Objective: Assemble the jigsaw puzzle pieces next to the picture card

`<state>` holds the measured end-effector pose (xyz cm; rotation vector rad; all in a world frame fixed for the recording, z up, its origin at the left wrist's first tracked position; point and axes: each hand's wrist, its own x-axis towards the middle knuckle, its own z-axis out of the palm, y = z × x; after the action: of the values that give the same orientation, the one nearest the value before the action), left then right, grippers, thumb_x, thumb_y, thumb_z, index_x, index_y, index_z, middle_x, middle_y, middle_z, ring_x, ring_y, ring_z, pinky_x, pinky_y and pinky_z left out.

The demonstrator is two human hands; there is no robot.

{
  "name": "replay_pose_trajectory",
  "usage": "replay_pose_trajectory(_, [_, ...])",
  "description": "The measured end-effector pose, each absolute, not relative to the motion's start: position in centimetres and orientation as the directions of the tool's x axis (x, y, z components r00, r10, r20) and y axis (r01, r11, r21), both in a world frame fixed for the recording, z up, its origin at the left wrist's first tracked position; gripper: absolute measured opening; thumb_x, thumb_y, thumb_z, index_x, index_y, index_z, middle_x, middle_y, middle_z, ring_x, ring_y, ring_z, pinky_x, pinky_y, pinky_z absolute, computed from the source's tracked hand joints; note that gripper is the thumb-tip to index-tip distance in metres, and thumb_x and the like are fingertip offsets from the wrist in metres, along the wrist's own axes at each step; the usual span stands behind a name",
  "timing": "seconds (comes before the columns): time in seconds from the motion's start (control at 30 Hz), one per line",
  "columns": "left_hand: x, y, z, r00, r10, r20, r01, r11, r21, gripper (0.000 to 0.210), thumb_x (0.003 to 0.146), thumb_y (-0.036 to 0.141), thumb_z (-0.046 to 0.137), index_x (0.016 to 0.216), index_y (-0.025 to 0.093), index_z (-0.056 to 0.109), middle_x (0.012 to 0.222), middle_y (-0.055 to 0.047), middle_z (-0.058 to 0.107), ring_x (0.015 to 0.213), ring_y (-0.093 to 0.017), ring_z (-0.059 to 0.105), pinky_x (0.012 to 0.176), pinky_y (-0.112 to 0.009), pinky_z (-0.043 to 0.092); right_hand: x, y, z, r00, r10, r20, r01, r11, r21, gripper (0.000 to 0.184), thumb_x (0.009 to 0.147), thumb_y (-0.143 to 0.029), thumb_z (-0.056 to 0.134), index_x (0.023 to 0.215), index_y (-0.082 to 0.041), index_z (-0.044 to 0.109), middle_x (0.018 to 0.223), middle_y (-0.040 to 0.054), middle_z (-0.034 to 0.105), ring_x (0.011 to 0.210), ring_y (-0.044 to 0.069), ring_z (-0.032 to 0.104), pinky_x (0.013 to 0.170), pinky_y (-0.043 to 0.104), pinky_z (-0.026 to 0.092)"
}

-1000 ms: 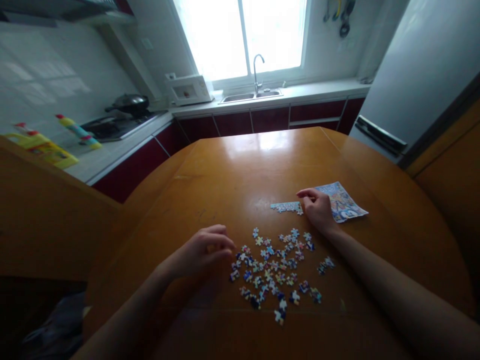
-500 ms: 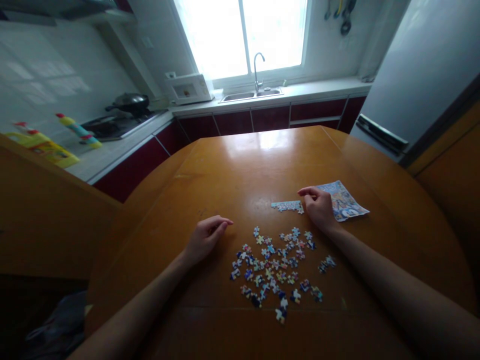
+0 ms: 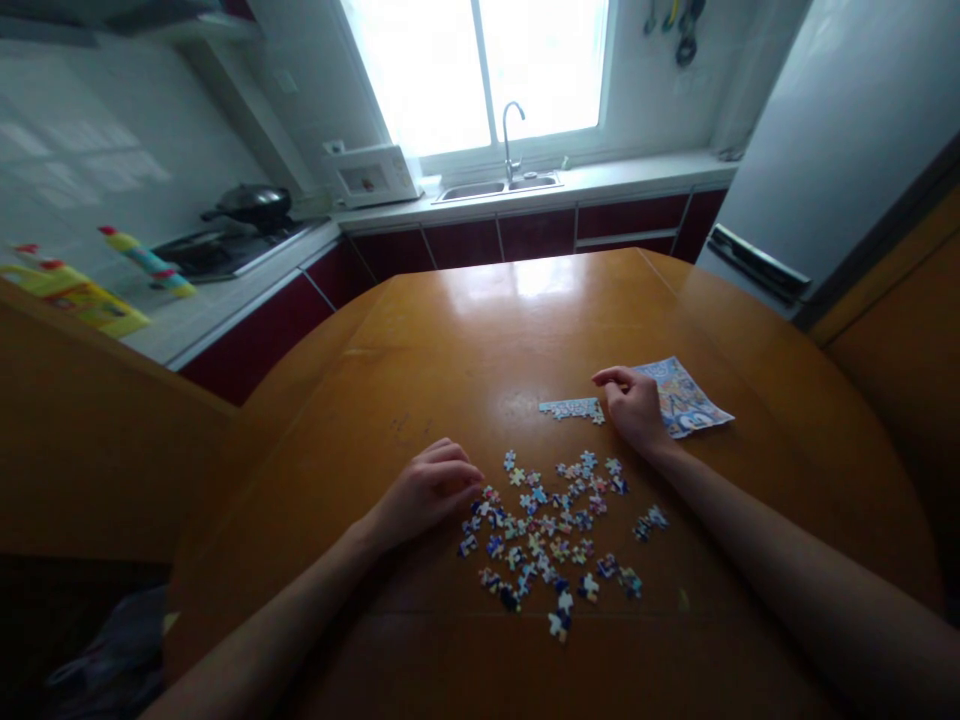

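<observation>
Puzzle pieces (image 3: 559,549) lie scattered on the wooden table (image 3: 480,340), between the two hands and mostly nearer the wearer than the fingertips. Beside the pile's far edge, the left hand (image 3: 431,490) is loosely curled, its fingertips close to the outermost pieces; whether it pinches one (the fingers hide the spot) I cannot tell. The right hand (image 3: 634,410) is half curled, a gap between thumb and forefinger, with nothing visible in its grasp. Just inside its fingertips is the joined strip (image 3: 571,408); on its outer side, partly covered by it, lies the printed sheet (image 3: 686,395). Any lettering on strip or sheet is too small to read.
</observation>
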<state>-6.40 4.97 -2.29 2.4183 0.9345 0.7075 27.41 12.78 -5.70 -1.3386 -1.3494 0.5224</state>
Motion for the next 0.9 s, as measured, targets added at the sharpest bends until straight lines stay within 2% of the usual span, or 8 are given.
replay_pose_trajectory(0.47, [-4.6,4.3,-1.9,0.631,0.691,0.352,0.482,-0.706,0.519,0.006,0.091,0.025,0.07,0.093,0.021,0.074,0.087,-0.006,0.065,0.086,-0.017,0.056,0.077,-0.028,0.048,27.5,13.1,-6.2,0.243,0.893,0.379,0.388,0.268,-0.882,0.025,0.075,-0.02,0.05,0.078,-0.016,0.074,0.08,0.0077,0.075,0.074,0.022,0.067,0.069,0.033,0.05])
replay_pose_trajectory(0.7, [-1.3,4.3,-1.0,0.714,0.665,0.219,0.519,-0.712,0.473,0.011,0.09,0.032,0.071,0.086,0.023,0.077,0.085,-0.004,0.065,0.084,-0.017,0.055,0.074,-0.027,0.047,27.6,13.1,-6.5,0.233,0.889,0.394,0.387,0.287,-0.876,0.025,0.075,-0.02,0.049,0.078,-0.016,0.073,0.081,0.0081,0.074,0.076,0.022,0.068,0.07,0.033,0.051])
replay_pose_trajectory(0.9, [-0.3,4.6,-0.9,0.722,0.679,0.134,0.565,-0.69,0.453,0.009,0.089,0.031,0.072,0.093,0.025,0.079,0.089,-0.005,0.065,0.085,-0.017,0.055,0.074,-0.026,0.046,27.6,13.0,-6.5,0.228,0.892,0.391,0.378,0.289,-0.88,0.025,0.075,-0.021,0.049,0.078,-0.017,0.073,0.082,0.0075,0.074,0.078,0.022,0.068,0.071,0.033,0.051])
